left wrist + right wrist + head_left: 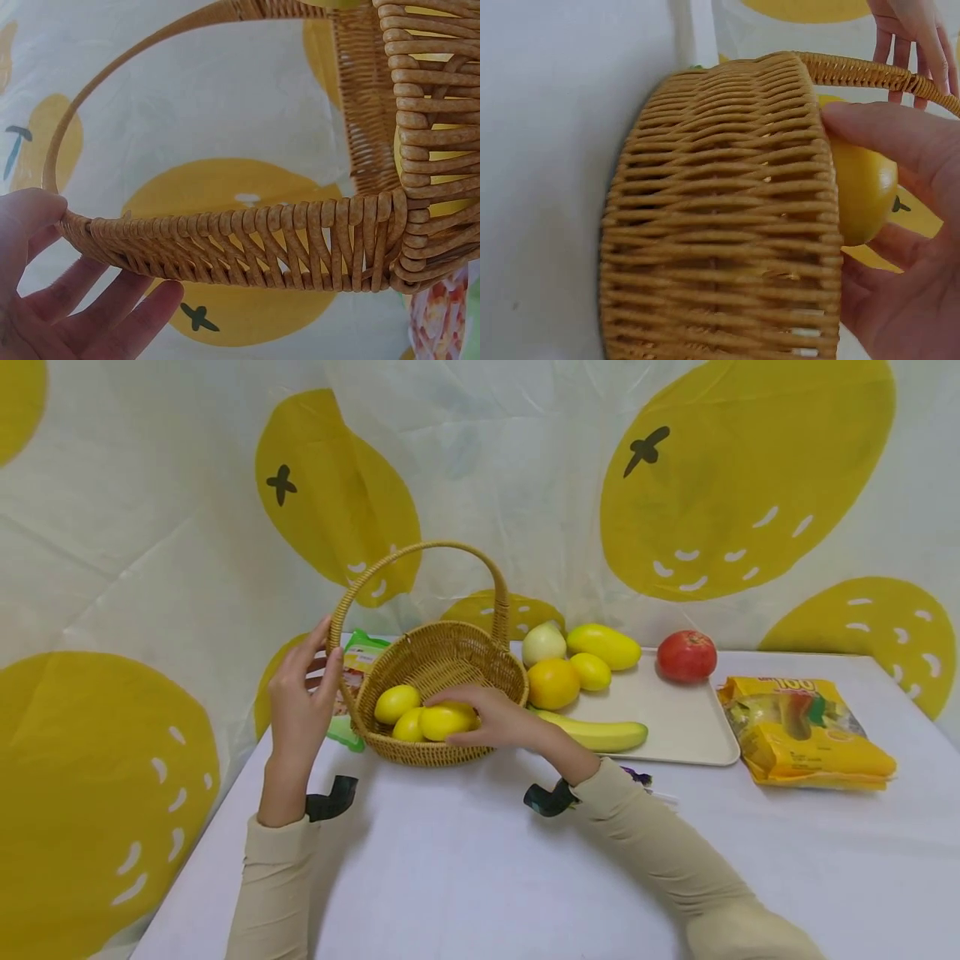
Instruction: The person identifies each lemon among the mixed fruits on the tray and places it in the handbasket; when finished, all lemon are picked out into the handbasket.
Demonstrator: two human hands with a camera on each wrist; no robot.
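- Woven wicker, tan and round, the handled basket is sitting on the white table at the near left, just left of the beige tray.
- Reaching over the basket's right rim, the right hand is curling its fingers round an oval yellow lemon-like fruit, whose long axis is running left to right.
- That fruit is lying inside the basket at its near side, touching 2 similar yellow fruits to its left.
- Standing at the basket's left side, the left hand is keeping straight, relaxed fingers against the rim where the arched handle meets it, gripping nothing.
- Nearer to the fruit is the right hand; the left is well apart from it, across the basket.
- Resting on the tray are a white onion, other yellow and orange fruits, a banana and a red tomato.
- A yellow snack bag is lying at the far right.
- A green packet behind the basket is being mostly hidden, so its contents cannot be told.
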